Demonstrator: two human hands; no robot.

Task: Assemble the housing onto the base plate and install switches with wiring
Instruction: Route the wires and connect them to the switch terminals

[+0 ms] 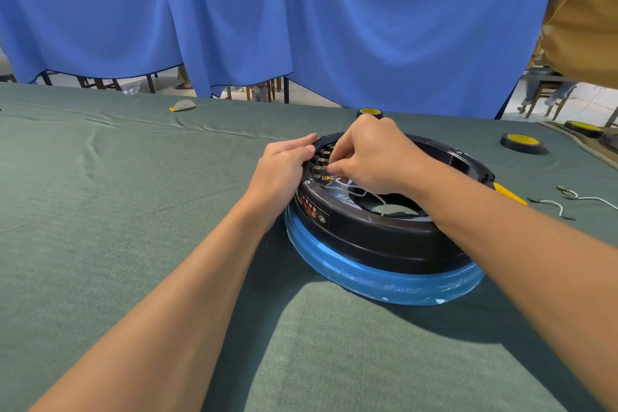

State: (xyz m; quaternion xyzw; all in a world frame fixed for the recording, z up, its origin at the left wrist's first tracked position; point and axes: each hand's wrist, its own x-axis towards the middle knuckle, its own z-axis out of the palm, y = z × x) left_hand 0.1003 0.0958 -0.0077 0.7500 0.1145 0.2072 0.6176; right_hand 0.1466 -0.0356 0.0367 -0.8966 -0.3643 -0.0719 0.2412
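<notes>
Head view: gripping the rim of the black housing (368, 237), seated on the blue-filmed base plate (384, 281) on the surface (133, 211), with the curled left grip (284, 164); pinching a white wire (354, 192) end at the brass terminals (321, 164) with the right grip (371, 157).

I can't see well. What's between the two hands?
Head view: small brass terminals on the black housing's rim lie between the left hand, holding that rim, and the right hand, pinching a white wire.
</notes>
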